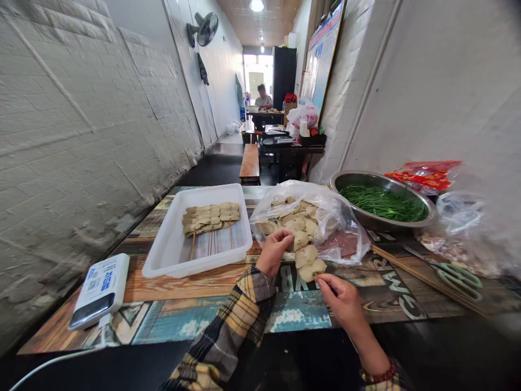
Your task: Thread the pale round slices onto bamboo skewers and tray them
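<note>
My left hand (277, 252) is closed in a pinch near the upper end of a short row of thin, rounded beige slices (306, 256). At the row's lower end, the fingertips of my right hand (341, 300) pinch the edge of the last slice. Whether a stick runs through the row cannot be made out. Just beyond lies an open clear plastic bag (350, 231) with a heap of loose, similar slices (293, 221). To the left, a white plastic tray (163, 255) holds several skewers (211, 217) threaded with such slices, their bare stick ends pointing toward me.
At right stand a steel bowl (423, 217) of green chives (382, 203), a bundle of thin sticks (423, 277), green-handled scissors (456, 279) and a plastic bag (459, 217). A white device (101, 288) with a cable lies left. Far back, a person (264, 100) sits at another table.
</note>
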